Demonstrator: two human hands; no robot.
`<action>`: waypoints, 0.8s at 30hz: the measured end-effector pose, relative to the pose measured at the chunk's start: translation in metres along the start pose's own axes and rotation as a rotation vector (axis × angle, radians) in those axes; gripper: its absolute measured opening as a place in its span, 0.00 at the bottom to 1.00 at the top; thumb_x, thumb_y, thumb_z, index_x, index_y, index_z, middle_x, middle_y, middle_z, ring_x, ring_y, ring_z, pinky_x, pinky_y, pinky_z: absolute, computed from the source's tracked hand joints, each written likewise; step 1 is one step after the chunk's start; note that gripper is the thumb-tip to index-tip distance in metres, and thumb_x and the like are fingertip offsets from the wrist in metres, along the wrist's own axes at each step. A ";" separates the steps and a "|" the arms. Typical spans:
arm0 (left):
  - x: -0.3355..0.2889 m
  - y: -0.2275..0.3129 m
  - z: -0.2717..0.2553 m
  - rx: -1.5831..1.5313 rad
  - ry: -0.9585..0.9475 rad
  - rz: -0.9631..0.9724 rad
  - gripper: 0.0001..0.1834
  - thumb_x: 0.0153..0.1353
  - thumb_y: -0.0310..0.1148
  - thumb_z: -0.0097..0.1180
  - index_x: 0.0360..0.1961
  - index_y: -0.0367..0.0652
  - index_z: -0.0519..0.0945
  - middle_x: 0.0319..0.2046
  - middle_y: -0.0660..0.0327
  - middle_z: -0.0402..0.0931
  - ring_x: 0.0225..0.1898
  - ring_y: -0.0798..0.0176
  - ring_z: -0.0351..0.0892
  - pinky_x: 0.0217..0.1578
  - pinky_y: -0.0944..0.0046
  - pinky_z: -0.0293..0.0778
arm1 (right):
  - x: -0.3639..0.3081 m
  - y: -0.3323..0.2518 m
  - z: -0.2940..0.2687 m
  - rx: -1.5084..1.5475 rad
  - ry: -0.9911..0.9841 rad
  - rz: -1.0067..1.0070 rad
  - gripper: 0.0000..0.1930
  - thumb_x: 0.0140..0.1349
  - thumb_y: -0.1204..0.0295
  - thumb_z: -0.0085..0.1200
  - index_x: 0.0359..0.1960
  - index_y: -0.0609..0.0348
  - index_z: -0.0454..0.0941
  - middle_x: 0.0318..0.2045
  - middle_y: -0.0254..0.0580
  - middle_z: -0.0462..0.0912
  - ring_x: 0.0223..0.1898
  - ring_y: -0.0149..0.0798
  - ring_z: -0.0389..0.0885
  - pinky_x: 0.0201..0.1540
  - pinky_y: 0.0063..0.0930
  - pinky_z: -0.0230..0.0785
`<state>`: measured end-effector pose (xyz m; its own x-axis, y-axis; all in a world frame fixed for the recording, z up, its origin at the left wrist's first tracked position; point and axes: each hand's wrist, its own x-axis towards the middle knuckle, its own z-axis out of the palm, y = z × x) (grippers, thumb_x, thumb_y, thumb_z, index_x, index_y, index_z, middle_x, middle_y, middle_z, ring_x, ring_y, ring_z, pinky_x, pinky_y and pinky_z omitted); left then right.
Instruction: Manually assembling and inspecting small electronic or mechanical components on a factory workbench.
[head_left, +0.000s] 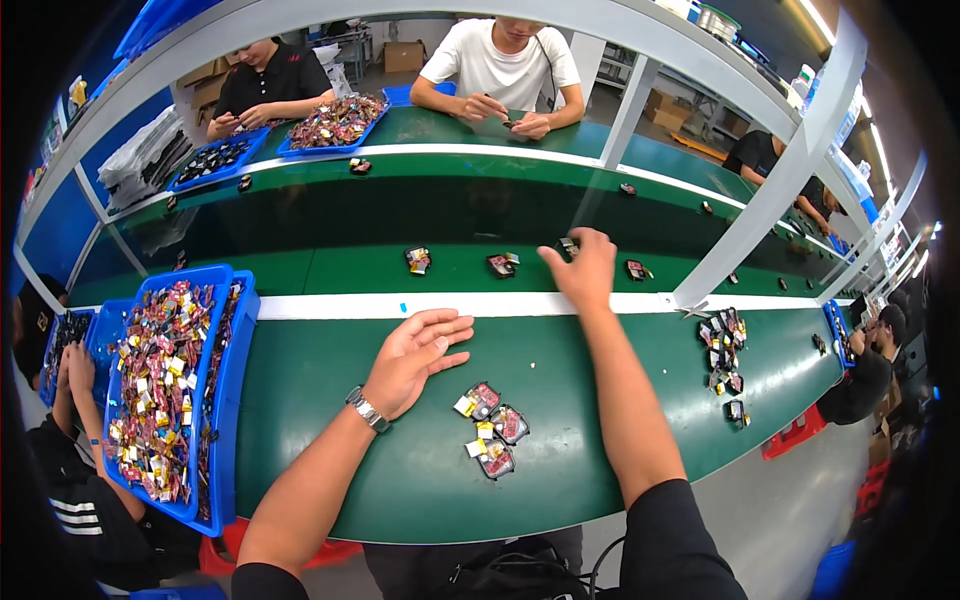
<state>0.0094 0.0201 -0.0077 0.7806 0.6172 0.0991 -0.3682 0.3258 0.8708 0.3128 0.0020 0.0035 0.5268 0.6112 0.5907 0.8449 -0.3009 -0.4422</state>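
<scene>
My right hand (587,270) reaches over the conveyor belt (340,265). Its thumb and fingers are apart around a small dark electronic module (569,246), partly hidden by the hand; no firm grip shows. Held above the green worktop (300,400), my left hand (412,362) is open and empty, palm turned inward, with a metal watch on its wrist. In front of it lies a small cluster of circuit modules (495,460) with black rims, red boards and white-yellow parts. Similar modules (417,261) sit apart along the belt, one (501,265) between my hands and another (637,270) right of my right hand.
Blue trays (228,450) heaped with modules stand at the left. A longer pile of modules (722,350) lies at the right. White rails (330,307) border the belt, and a grey post (775,190) rises right of my right hand. Co-workers sit across and at both sides.
</scene>
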 end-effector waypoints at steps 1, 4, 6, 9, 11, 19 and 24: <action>0.002 0.000 0.001 -0.003 0.000 0.004 0.22 0.68 0.30 0.50 0.61 0.36 0.65 0.62 0.45 0.67 0.65 0.51 0.67 0.60 0.48 0.70 | 0.001 0.014 -0.003 -0.029 -0.027 0.050 0.28 0.49 0.57 0.69 0.48 0.61 0.75 0.47 0.48 0.76 0.52 0.54 0.71 0.55 0.45 0.66; 0.004 -0.002 0.000 0.005 -0.012 -0.024 0.19 0.68 0.29 0.50 0.58 0.35 0.68 0.58 0.45 0.71 0.61 0.51 0.72 0.58 0.50 0.73 | 0.001 0.029 0.003 -0.065 -0.089 0.192 0.32 0.51 0.55 0.68 0.51 0.63 0.72 0.50 0.49 0.74 0.54 0.53 0.69 0.57 0.45 0.64; 0.004 -0.004 0.000 0.024 -0.019 -0.036 0.17 0.68 0.29 0.49 0.56 0.35 0.69 0.56 0.46 0.74 0.58 0.52 0.75 0.57 0.52 0.74 | 0.002 0.033 0.008 -0.185 -0.127 0.224 0.30 0.50 0.59 0.68 0.50 0.64 0.73 0.47 0.48 0.77 0.52 0.53 0.71 0.56 0.45 0.65; 0.006 -0.002 0.000 0.047 -0.029 -0.035 0.16 0.69 0.29 0.49 0.55 0.35 0.70 0.55 0.47 0.75 0.56 0.53 0.76 0.56 0.53 0.75 | 0.013 0.050 0.009 0.021 -0.089 0.262 0.27 0.49 0.65 0.68 0.48 0.64 0.74 0.43 0.48 0.81 0.49 0.51 0.75 0.54 0.43 0.67; 0.003 -0.003 0.000 0.046 -0.020 -0.039 0.16 0.69 0.29 0.49 0.55 0.35 0.70 0.54 0.47 0.75 0.55 0.54 0.77 0.55 0.54 0.76 | 0.007 0.047 0.006 0.090 -0.032 0.275 0.25 0.49 0.67 0.68 0.48 0.64 0.74 0.41 0.48 0.82 0.49 0.50 0.76 0.53 0.42 0.68; 0.002 0.006 0.004 0.103 -0.002 -0.198 0.24 0.74 0.42 0.41 0.60 0.33 0.67 0.48 0.49 0.78 0.42 0.59 0.82 0.45 0.62 0.78 | -0.069 -0.051 -0.071 0.639 -0.489 -0.271 0.28 0.49 0.78 0.65 0.55 0.58 0.71 0.50 0.44 0.79 0.54 0.47 0.76 0.59 0.38 0.67; 0.001 0.003 -0.002 0.153 -0.168 -0.289 0.23 0.73 0.39 0.43 0.62 0.32 0.67 0.46 0.55 0.78 0.42 0.64 0.81 0.42 0.63 0.80 | -0.099 -0.083 -0.092 0.575 -0.699 -0.481 0.30 0.51 0.78 0.64 0.59 0.57 0.70 0.53 0.46 0.77 0.59 0.49 0.71 0.62 0.38 0.65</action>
<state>0.0081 0.0229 -0.0061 0.9180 0.3850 -0.0945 -0.0507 0.3504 0.9352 0.1995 -0.1006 0.0436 -0.1834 0.9199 0.3465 0.6833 0.3727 -0.6279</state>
